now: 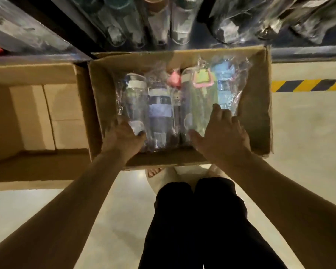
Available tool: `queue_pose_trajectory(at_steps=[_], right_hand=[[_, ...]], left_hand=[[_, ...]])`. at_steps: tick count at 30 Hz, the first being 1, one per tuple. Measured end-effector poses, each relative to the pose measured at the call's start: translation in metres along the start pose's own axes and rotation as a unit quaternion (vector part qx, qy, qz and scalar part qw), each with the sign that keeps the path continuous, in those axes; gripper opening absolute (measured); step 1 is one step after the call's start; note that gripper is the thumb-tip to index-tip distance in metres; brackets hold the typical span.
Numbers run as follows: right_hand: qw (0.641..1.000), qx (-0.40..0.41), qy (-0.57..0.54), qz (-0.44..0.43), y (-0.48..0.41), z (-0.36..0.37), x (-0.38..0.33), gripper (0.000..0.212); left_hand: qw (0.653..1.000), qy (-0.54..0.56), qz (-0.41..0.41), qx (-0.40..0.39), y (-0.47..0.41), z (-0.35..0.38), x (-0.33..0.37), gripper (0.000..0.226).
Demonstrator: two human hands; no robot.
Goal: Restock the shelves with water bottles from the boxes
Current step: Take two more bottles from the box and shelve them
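Black-trousered legs [192, 220] below our wrists | step: picking from open brown cardboard box [97, 105] | left hand [124, 138] curls round clear white-lidded wrapped bottle [136, 98] | right hand [223, 133] spread, resting on green wrapped bottle [198, 107] | next, we judge: firm grips, lift to dark shelf [308, 52] beyond our hands

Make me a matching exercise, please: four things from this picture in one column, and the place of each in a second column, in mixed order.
Things
1. light blue bottle
2. white-lidded bottle
3. striped tape
4. pale cartons

Places
a. leftmost in the open box
b. on the floor, to the right of the open box
c. rightmost in the open box
d. inside the left box

Pairs: 1-c; 2-a; 3-b; 4-d
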State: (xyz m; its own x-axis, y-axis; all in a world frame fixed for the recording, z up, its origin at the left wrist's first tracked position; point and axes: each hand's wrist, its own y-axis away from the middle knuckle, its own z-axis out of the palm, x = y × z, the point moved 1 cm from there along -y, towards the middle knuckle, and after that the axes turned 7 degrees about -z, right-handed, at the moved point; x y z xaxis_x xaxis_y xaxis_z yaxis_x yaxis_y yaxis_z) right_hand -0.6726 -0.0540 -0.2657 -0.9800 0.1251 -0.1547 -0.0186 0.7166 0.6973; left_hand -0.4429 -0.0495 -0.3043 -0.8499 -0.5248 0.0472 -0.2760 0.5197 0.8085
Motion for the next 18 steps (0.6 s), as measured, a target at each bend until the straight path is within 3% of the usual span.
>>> queue_pose_trajectory(at_steps=[6, 10, 15, 18], right_hand=[[0.991, 0.039, -0.078, 0.099, -0.058, 0.060, 0.007, 0.121], [0.984, 0.076, -0.112, 0.119, -0.075, 0.079, 0.019, 0.121], [0.974, 0.111, -0.168, 0.101, -0.081, 0.076, 0.028, 0.109], [0.968, 0.097, -0.216, 0.087, -0.073, 0.067, 0.032, 0.103]], left_hand=[[0.973, 0.209, -0.098, 0.008, -0.072, 0.046, -0.011, 0.092], [0.951, 0.279, -0.133, 0.007, -0.098, 0.062, -0.014, 0.104], [0.959, 0.256, -0.116, 0.021, -0.104, 0.062, -0.018, 0.079], [0.942, 0.301, -0.147, 0.015, -0.090, 0.054, -0.011, 0.071]])
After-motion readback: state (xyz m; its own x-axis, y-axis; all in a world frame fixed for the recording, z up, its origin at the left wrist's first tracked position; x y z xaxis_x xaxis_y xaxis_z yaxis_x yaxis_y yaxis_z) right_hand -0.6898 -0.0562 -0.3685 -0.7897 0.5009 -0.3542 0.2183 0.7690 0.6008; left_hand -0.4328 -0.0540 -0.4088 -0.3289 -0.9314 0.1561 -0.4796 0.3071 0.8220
